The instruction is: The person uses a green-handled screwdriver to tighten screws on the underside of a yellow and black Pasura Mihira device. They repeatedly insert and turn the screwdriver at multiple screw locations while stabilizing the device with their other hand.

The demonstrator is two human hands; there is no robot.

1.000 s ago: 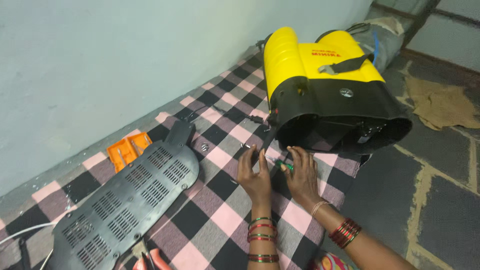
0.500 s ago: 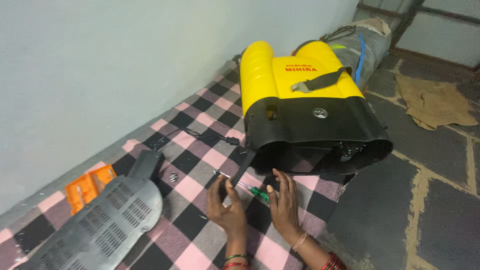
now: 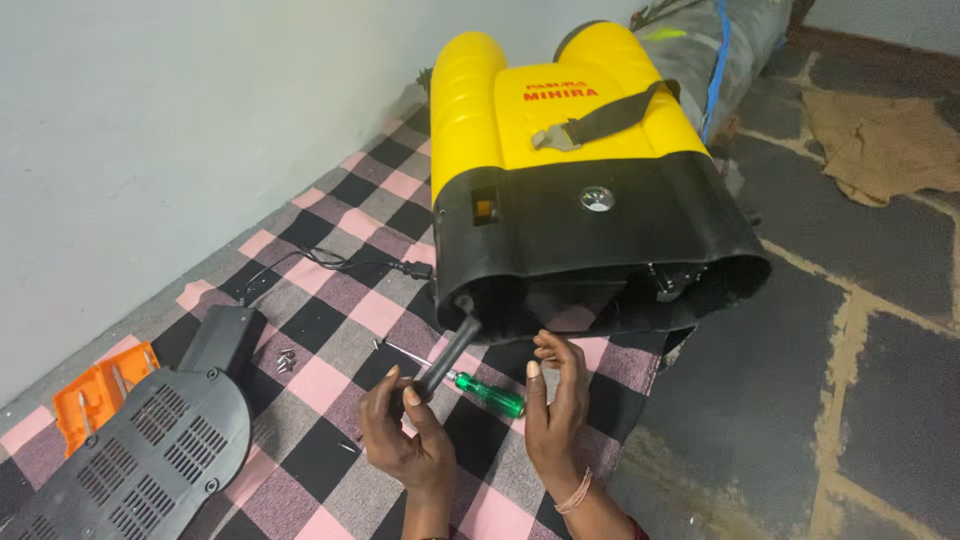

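A black hose (image 3: 452, 350) runs from the base of a yellow-and-black backpack sprayer (image 3: 580, 180) lying on a checked mat (image 3: 330, 310). The left hand (image 3: 405, 440) has its grip closed around the hose's near end; the right hand (image 3: 555, 405) hovers open just beside, above a green-handled screwdriver (image 3: 485, 393). A black vented cover (image 3: 140, 460) lies at near left.

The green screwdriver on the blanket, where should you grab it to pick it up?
Probably by its green handle, the thick end pointing to the person's right, beside the right hand. It lies flat on the checked blanket, so come from above and pinch the handle across its width. The thin metal shaft runs under the black hose held by the left hand, so that end is blocked.
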